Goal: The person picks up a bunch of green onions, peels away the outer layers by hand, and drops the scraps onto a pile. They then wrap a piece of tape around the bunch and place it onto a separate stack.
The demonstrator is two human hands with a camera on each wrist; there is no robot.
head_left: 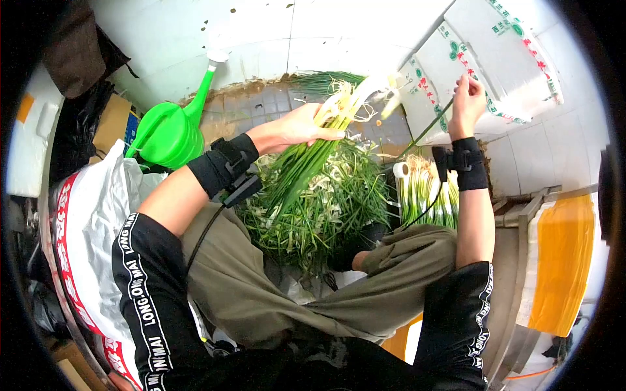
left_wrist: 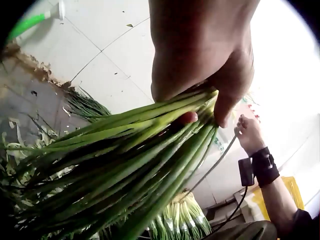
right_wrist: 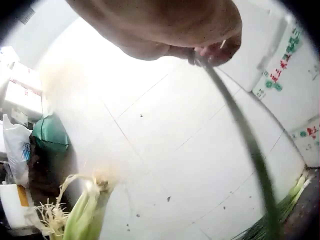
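- At left, beside a white bag (head_left: 98, 215): green watering can (head_left: 171, 138).
- In the left hand (head_left: 293, 127), over a heap of loose greens (head_left: 339, 208): bunch of green onions (head_left: 306, 159), gripped in curled fingers.
- In the right hand (head_left: 468, 107), near white boxes (head_left: 486, 65): single green stalk (right_wrist: 256, 157), pinched between fingers.

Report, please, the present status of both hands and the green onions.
Left hand grips green onion bunch. Right hand pinches long green leaf. Leafy heap below; nothing visibly blocks either hand.
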